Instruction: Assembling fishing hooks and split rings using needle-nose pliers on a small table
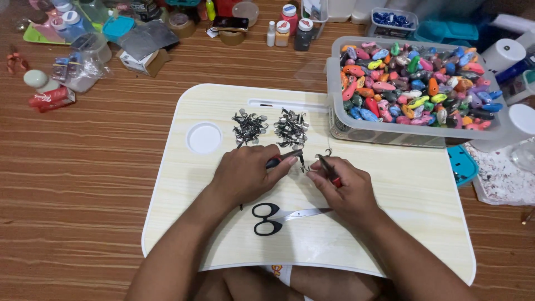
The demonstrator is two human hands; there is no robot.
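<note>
My left hand (pixel 245 174) grips a small plier-like tool with a red handle (pixel 283 160), its tip pointing right. My right hand (pixel 344 187) holds a second thin tool with a red grip (pixel 330 171). Between the two tool tips hangs a small dark metal hook piece (pixel 304 163). Both hands rest over a pale wooden lap tray (pixel 390 184). Two heaps of small dark metal clips (pixel 249 127) (pixel 291 129) lie just beyond my hands. Black-handled scissors (pixel 276 218) lie on the tray between my wrists.
A clear plastic bin (pixel 356 127) full of colourful fishing lures (pixel 415 83) stands at the tray's right rear corner. Bottles, jars, tape rolls and boxes crowd the far edge of the brown wooden surface (pixel 72 184). A teal container (pixel 461 165) sits at the right.
</note>
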